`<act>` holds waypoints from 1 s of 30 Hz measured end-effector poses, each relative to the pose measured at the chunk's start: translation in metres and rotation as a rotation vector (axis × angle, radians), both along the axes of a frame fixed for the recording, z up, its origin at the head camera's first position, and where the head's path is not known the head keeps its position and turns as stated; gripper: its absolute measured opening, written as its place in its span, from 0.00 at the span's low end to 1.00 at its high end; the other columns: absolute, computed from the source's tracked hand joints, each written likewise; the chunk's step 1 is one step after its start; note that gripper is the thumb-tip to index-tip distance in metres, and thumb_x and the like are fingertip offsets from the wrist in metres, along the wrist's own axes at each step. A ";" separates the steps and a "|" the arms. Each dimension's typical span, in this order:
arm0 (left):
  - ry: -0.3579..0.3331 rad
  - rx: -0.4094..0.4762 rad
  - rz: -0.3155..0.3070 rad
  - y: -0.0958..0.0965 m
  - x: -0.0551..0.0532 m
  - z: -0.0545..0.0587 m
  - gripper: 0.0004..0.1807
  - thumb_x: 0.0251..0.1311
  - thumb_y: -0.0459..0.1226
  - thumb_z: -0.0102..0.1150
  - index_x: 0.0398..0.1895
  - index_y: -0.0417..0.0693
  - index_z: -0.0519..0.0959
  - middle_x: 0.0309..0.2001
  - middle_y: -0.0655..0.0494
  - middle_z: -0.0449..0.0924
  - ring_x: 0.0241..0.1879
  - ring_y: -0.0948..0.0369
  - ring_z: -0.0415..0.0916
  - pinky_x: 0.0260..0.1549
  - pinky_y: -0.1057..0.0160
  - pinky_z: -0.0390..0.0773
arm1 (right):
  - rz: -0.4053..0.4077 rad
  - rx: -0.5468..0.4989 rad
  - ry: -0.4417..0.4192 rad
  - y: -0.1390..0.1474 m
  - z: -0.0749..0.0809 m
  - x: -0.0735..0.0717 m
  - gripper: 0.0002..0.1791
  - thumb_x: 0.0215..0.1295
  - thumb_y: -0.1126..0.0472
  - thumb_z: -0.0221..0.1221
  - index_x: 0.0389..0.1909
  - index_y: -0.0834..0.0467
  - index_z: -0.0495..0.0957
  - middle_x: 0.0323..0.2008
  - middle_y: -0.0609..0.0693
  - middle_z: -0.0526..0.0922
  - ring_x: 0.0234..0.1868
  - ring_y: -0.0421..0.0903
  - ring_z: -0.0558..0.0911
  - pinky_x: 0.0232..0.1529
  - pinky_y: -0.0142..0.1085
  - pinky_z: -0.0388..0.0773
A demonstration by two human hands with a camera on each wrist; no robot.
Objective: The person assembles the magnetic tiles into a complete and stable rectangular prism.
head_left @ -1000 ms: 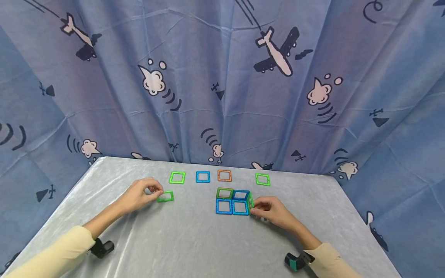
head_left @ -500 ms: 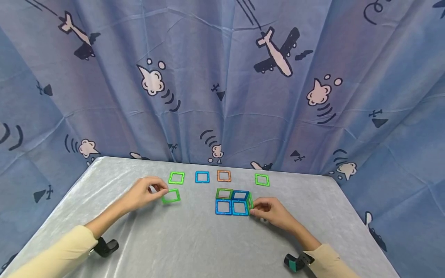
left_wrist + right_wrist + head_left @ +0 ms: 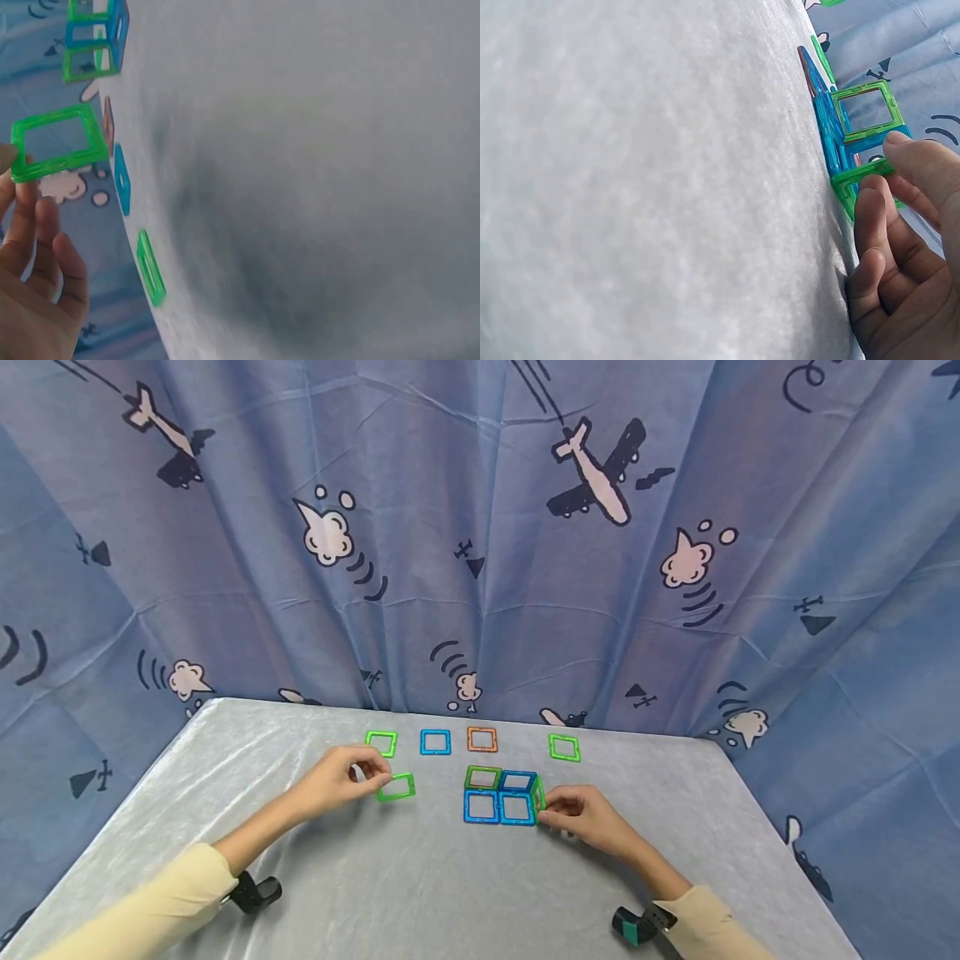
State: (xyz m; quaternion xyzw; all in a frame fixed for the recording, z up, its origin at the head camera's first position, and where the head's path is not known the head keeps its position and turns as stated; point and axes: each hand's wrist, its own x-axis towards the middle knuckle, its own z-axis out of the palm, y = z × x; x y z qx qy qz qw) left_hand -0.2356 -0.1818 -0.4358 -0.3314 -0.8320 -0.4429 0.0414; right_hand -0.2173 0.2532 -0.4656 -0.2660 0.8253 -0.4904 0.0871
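Green frame tile (image 3: 63, 163), one: probably light, stiff, smooth plastic; best pinched by a rim. Looks square, no evident long axis; free edge toward three o'clock in head view, raised off the worktop (image 3: 375, 885). Left hand (image 3: 339, 783): pinching its nine o'clock side. Tile structure (image 3: 499, 807), blue and green: at three o'clock. Right hand (image 3: 588, 818): pinching the structure's three o'clock green panel (image 3: 857, 175).

Curtain (image 3: 510, 568): blue-violet, hanging in folds beyond the left hand (image 3: 333, 782) and right hand (image 3: 588, 816).
Large plane (image 3: 597, 479): curtain print, dark wings, high above right hand.
Second plane (image 3: 168, 433): same cloth, up and left of left hand.
Cloud puff (image 3: 327, 537): pale print, dark outline, above left hand.
Table (image 3: 420, 885): pale grey, beneath both hands.
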 end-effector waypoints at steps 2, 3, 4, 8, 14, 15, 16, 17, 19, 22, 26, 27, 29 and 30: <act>0.008 0.002 -0.025 0.006 0.001 0.000 0.04 0.64 0.30 0.68 0.34 0.49 0.86 0.31 0.66 0.80 0.33 0.63 0.77 0.27 0.64 0.75 | 0.004 -0.001 0.003 0.000 0.000 0.000 0.07 0.69 0.65 0.65 0.44 0.63 0.85 0.31 0.57 0.85 0.25 0.52 0.79 0.21 0.36 0.75; 0.015 0.002 -0.038 0.010 0.002 -0.001 0.06 0.63 0.29 0.68 0.34 0.51 0.86 0.31 0.67 0.80 0.33 0.63 0.77 0.27 0.64 0.75 | 0.008 -0.002 0.005 0.001 -0.001 0.000 0.07 0.69 0.65 0.65 0.44 0.63 0.85 0.31 0.57 0.85 0.25 0.53 0.79 0.21 0.36 0.75; 0.019 0.002 -0.049 0.013 0.002 -0.001 0.06 0.63 0.30 0.68 0.34 0.51 0.86 0.31 0.67 0.80 0.33 0.63 0.77 0.27 0.64 0.75 | 0.011 -0.004 0.005 0.001 -0.001 0.000 0.07 0.69 0.65 0.65 0.44 0.63 0.85 0.31 0.57 0.85 0.25 0.53 0.79 0.21 0.36 0.75; 0.032 -0.001 -0.091 0.026 0.003 -0.002 0.06 0.64 0.30 0.68 0.34 0.52 0.86 0.31 0.68 0.80 0.33 0.64 0.77 0.26 0.63 0.76 | 0.019 -0.009 0.007 0.001 -0.001 0.000 0.07 0.69 0.65 0.65 0.44 0.63 0.85 0.30 0.58 0.84 0.25 0.55 0.80 0.21 0.36 0.75; 0.036 0.001 -0.123 0.041 0.003 -0.005 0.03 0.64 0.32 0.68 0.34 0.50 0.86 0.32 0.68 0.80 0.33 0.64 0.77 0.27 0.63 0.76 | 0.017 -0.019 0.001 0.000 0.001 0.001 0.08 0.69 0.64 0.65 0.45 0.63 0.85 0.30 0.57 0.85 0.25 0.55 0.80 0.21 0.37 0.75; 0.034 -0.001 -0.126 0.044 0.003 -0.005 0.03 0.64 0.32 0.68 0.34 0.51 0.86 0.32 0.68 0.80 0.33 0.64 0.77 0.27 0.63 0.76 | 0.020 -0.024 0.000 0.000 0.001 0.001 0.08 0.69 0.65 0.65 0.45 0.63 0.85 0.30 0.58 0.85 0.25 0.55 0.80 0.21 0.37 0.75; 0.032 -0.001 -0.131 0.046 0.003 -0.005 0.04 0.64 0.32 0.68 0.35 0.51 0.86 0.32 0.68 0.80 0.33 0.64 0.77 0.28 0.63 0.77 | 0.022 -0.029 -0.001 0.000 0.000 0.001 0.08 0.70 0.65 0.65 0.45 0.64 0.85 0.30 0.58 0.85 0.25 0.56 0.80 0.21 0.37 0.75; 0.029 -0.003 -0.136 0.049 0.003 -0.005 0.04 0.64 0.32 0.68 0.35 0.51 0.86 0.32 0.68 0.80 0.33 0.65 0.77 0.28 0.63 0.77 | 0.021 -0.030 -0.001 0.000 0.000 0.001 0.08 0.70 0.65 0.65 0.45 0.64 0.85 0.30 0.58 0.85 0.25 0.56 0.80 0.21 0.38 0.75; 0.024 -0.009 -0.147 0.054 0.002 -0.006 0.04 0.65 0.32 0.67 0.36 0.51 0.86 0.33 0.69 0.80 0.33 0.65 0.76 0.28 0.63 0.77 | 0.021 -0.031 -0.001 0.000 0.000 0.000 0.07 0.69 0.65 0.65 0.45 0.64 0.85 0.31 0.59 0.85 0.25 0.56 0.80 0.22 0.38 0.75; 0.010 -0.022 -0.168 0.065 0.001 -0.006 0.02 0.67 0.34 0.66 0.37 0.50 0.86 0.33 0.70 0.80 0.34 0.66 0.76 0.29 0.63 0.78 | 0.017 -0.021 0.000 0.000 0.000 0.000 0.07 0.69 0.65 0.65 0.45 0.63 0.85 0.30 0.59 0.85 0.26 0.55 0.80 0.22 0.37 0.76; 0.004 -0.030 -0.193 0.081 0.000 -0.005 0.03 0.67 0.36 0.66 0.37 0.48 0.87 0.33 0.70 0.80 0.34 0.66 0.76 0.30 0.64 0.78 | 0.013 -0.002 0.005 0.001 -0.001 -0.001 0.08 0.69 0.64 0.66 0.44 0.63 0.85 0.31 0.58 0.85 0.26 0.53 0.80 0.22 0.36 0.76; 0.009 -0.027 -0.200 0.085 0.000 -0.005 0.03 0.67 0.36 0.66 0.37 0.48 0.86 0.32 0.70 0.80 0.33 0.66 0.76 0.30 0.64 0.79 | 0.014 0.000 0.007 0.001 -0.001 -0.001 0.08 0.69 0.64 0.66 0.44 0.64 0.85 0.31 0.58 0.85 0.26 0.52 0.80 0.22 0.36 0.76; 0.022 -0.015 -0.215 0.094 0.000 -0.006 0.04 0.68 0.37 0.66 0.37 0.47 0.86 0.32 0.69 0.80 0.33 0.66 0.76 0.30 0.64 0.79 | 0.018 0.003 0.012 0.001 -0.001 -0.001 0.08 0.69 0.64 0.66 0.44 0.64 0.85 0.31 0.58 0.85 0.26 0.52 0.80 0.22 0.36 0.76; 0.028 -0.007 -0.222 0.098 0.000 -0.007 0.03 0.68 0.36 0.66 0.36 0.47 0.86 0.32 0.69 0.80 0.33 0.67 0.76 0.30 0.64 0.79 | 0.020 0.004 0.014 0.001 -0.002 -0.001 0.08 0.69 0.64 0.66 0.44 0.64 0.85 0.30 0.58 0.85 0.26 0.51 0.80 0.22 0.36 0.76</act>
